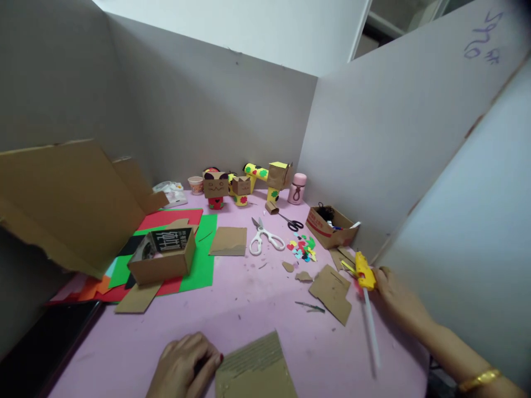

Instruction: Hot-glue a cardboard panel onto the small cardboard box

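lying far-right of the cardboard (255, 369), the glue gun (365, 275) is pointing its stick near, beside the right hand (392, 292); the left hand (181, 365) is touching the cardboard; both grips i cannot tell.

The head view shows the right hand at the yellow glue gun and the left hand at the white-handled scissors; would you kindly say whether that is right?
Not quite: the head view shows the left hand at the edge of the corrugated cardboard, not at the white-handled scissors. The right hand is at the yellow glue gun.
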Demonstrator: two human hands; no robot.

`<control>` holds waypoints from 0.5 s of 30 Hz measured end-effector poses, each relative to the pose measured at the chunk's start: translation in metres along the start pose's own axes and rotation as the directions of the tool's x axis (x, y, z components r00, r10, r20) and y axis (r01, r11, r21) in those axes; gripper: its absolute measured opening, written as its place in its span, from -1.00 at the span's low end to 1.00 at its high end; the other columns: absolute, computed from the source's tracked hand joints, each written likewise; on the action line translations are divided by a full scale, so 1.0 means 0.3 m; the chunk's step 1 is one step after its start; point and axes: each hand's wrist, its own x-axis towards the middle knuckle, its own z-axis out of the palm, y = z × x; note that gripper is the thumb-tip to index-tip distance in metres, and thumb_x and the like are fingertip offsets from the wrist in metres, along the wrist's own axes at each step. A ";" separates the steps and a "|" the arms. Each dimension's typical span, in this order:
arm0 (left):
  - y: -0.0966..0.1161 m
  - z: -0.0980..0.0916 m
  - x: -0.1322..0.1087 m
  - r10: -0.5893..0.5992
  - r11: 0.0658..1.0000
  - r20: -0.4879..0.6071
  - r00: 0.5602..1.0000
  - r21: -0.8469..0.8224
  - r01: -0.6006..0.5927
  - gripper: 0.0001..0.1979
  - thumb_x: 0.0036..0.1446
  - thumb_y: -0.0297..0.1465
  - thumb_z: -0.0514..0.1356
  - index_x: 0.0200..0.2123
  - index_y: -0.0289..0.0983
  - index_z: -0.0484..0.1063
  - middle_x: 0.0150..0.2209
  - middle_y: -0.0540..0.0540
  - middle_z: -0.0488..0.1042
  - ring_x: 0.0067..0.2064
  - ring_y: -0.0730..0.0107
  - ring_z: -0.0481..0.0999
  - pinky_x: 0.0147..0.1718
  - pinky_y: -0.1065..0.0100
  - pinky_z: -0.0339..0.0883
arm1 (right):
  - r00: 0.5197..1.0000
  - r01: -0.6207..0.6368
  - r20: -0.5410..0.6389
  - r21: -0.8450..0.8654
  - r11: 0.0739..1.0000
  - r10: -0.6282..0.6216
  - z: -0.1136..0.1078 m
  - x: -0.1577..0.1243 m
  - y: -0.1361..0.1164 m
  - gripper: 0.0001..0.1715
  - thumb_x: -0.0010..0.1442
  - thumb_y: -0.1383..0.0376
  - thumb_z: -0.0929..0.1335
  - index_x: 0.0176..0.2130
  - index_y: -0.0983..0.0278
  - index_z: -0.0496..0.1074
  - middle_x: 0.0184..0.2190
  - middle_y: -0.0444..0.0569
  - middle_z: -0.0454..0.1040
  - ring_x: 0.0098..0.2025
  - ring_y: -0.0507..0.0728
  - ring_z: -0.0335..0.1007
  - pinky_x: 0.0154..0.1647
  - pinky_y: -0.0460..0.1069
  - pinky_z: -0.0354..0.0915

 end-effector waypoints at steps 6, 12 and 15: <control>0.011 0.001 -0.008 0.028 0.999 -0.047 0.998 0.027 -0.027 -0.70 0.21 -0.25 0.01 -0.48 -0.21 0.40 -0.44 -0.02 0.48 -0.32 0.27 0.48 -0.27 0.22 0.22 | 0.991 0.134 0.004 0.094 0.987 -0.135 0.080 -0.012 0.038 -0.63 0.25 0.35 0.15 0.03 0.41 0.23 -0.03 0.27 0.39 -0.03 0.25 0.40 -0.01 0.12 0.33; 0.052 -0.021 -0.028 -0.014 1.000 -0.044 0.999 0.017 0.015 -0.76 0.21 -0.32 0.05 -0.47 -0.25 0.40 -0.41 -0.04 0.47 -0.28 0.27 0.46 -0.22 0.20 0.19 | 0.981 0.188 0.012 0.188 0.964 -0.194 0.076 -0.057 0.067 -0.54 0.29 0.30 0.13 0.13 0.45 0.11 0.05 0.36 0.31 0.09 0.31 0.29 0.13 0.15 0.21; 0.068 -0.029 -0.032 -0.025 1.000 -0.052 0.998 -0.017 0.024 -0.77 0.22 -0.34 0.04 -0.45 -0.25 0.40 -0.40 -0.03 0.46 -0.27 0.29 0.44 -0.20 0.19 0.18 | 0.984 0.170 0.021 0.209 0.963 -0.178 0.075 -0.072 0.081 -0.57 0.30 0.30 0.12 0.08 0.48 0.18 0.03 0.42 0.32 0.06 0.33 0.31 0.08 0.13 0.25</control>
